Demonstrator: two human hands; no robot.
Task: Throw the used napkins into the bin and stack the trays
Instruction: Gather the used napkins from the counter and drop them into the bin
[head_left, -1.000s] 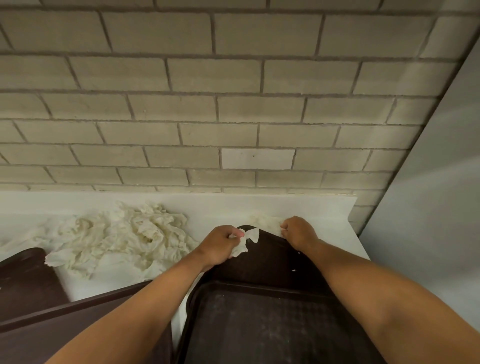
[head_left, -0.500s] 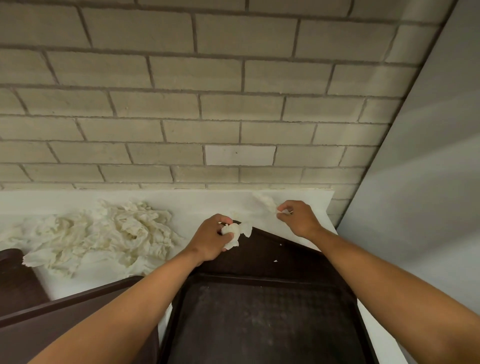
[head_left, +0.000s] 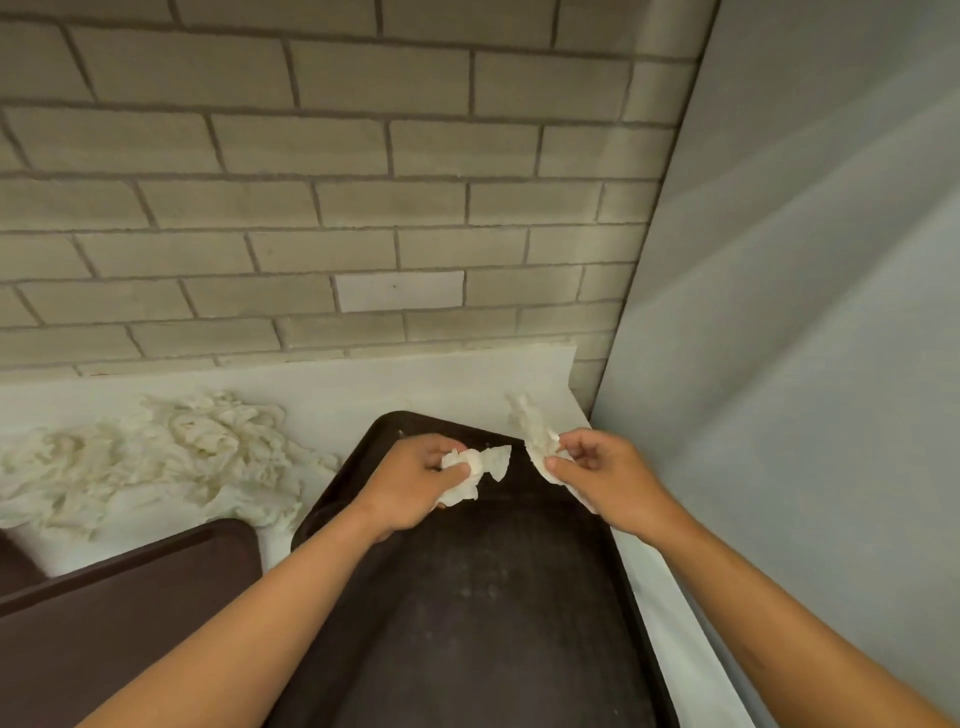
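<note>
A dark brown tray (head_left: 467, 613) lies in front of me on the white counter. Over its far end my left hand (head_left: 415, 488) is closed on a crumpled white napkin (head_left: 480, 465). Just to the right, my right hand (head_left: 597, 473) pinches another white napkin (head_left: 532, 431) that trails up over the tray's far right corner. A big heap of used napkins (head_left: 166, 462) lies on the counter to the left. A second brown tray (head_left: 119, 613) sits at the lower left, and a third dark tray edge (head_left: 13, 564) shows at the far left. No bin is in view.
The white counter (head_left: 363, 395) runs along a brick wall (head_left: 363, 208) at the back. A plain grey wall (head_left: 805, 364) closes off the right side, close to the counter's right edge.
My right hand has picked a napkin off the counter behind the tray and drawn it back. My left hand keeps its napkin. The view has shifted left and down.
</note>
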